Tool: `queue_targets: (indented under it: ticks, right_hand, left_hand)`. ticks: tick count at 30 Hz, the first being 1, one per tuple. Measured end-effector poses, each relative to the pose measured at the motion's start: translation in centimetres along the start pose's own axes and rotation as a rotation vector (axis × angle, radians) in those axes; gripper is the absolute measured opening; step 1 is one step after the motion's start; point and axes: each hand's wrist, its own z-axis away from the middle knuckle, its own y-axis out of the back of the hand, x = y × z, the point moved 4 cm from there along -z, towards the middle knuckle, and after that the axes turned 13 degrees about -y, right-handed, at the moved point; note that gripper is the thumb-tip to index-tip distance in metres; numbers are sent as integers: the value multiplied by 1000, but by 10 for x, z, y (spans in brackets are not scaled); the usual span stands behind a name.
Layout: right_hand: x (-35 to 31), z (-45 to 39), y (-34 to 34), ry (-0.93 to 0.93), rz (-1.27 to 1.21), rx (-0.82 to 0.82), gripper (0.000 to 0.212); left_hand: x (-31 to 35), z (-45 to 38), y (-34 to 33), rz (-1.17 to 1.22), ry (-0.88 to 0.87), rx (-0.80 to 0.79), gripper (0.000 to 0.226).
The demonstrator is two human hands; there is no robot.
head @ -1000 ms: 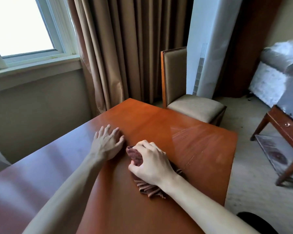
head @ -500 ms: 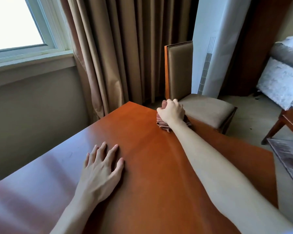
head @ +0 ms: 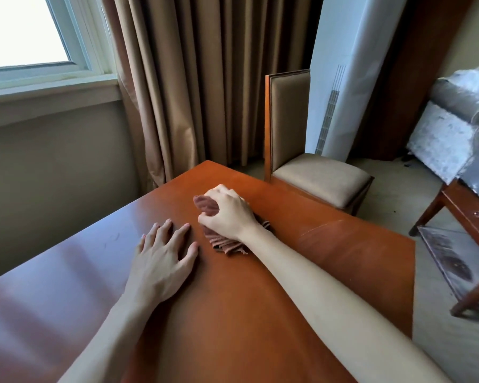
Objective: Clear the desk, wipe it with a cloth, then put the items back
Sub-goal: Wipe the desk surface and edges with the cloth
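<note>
The right hand [head: 227, 214] has its fingers curled around a bunched reddish-brown cloth [head: 224, 241], pressing it onto the orange-brown wooden desk [head: 343, 258] a little short of the far corner. The cloth lies directly under that hand: a rounded wad shows past the fingertips on the far-left side and a striped tail trails out toward the near side, so its long axis runs roughly far-left to near-right, along the forearm. The left hand [head: 163, 258] rests flat on the desk just to the near left of the cloth, fingers straight and spread, gripping nothing; it seems to steady the body. The right hand is plainly the one working the cloth

No items show on the desk, so the step in hand looks like the wiping. The far edge is close beyond the cloth, with an upholstered chair [head: 315, 172] standing just past it, so little travel is left that way. To the right lies a broad bare stretch up to the desk's right edge, and the near side is open too; the left hand limits a sweep to the left
</note>
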Motion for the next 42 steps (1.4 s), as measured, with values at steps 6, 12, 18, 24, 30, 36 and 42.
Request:
queue_targets:
  ticks: [6,12,18,24,30,36,42]
  right_hand:
    - [12,128,40,-25,-21,42,39]
    - [-2,181,45,7,4,69,36]
    - [66,40,56,-196,95,185,27]
    - [117,-79,66,-429,163,281,43]
    - [55,-30,35,-208,110,158,43]
    - [-27,146,23,48,-7,58,35]
    - [-35,207,37,43,-6,-9,32]
  left_hand:
    - [5,1,5,7,8,-16,78]
    - [5,2,5,9,2,-15,77]
    - [-2,0,-3,13,5,2,77]
    - [-3,-1,-3,23,10,25,69]
    - [-1,0,-1,29,23,9,58]
    - [11,9,21,213,-20,17,59]
    - [26,64,47,126,-148,-37,37]
